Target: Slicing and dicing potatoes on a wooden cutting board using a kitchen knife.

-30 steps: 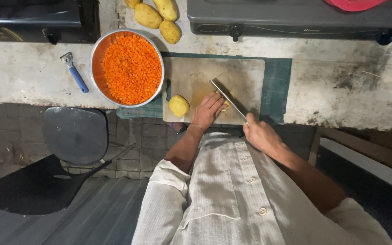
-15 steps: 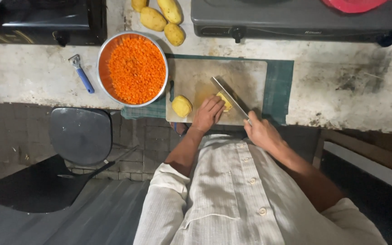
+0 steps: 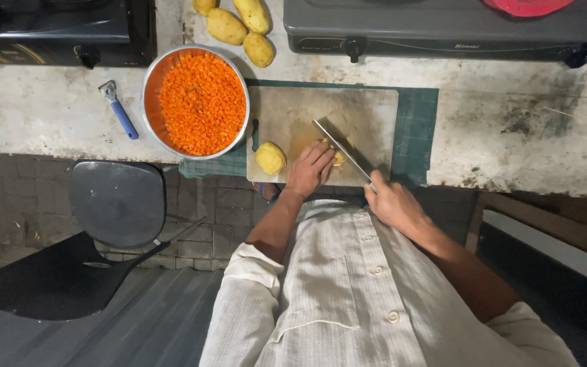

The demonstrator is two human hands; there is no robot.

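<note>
right now the right hand (image 3: 392, 204) is closed around the handle of a knife (image 3: 342, 151), whose blade runs up and to the left across the cutting board (image 3: 368, 109). just left of the blade, the left hand (image 3: 310, 170) presses down on a peeled potato piece (image 3: 338, 158), fingers curled, so the left hand is nearer. a second peeled potato (image 3: 270, 158) lies further left. compared with half a second ago, hands and blade sit in much the same place.

Orange diced carrot (image 3: 202, 102), blue-handled peeler (image 3: 118, 109)
</note>
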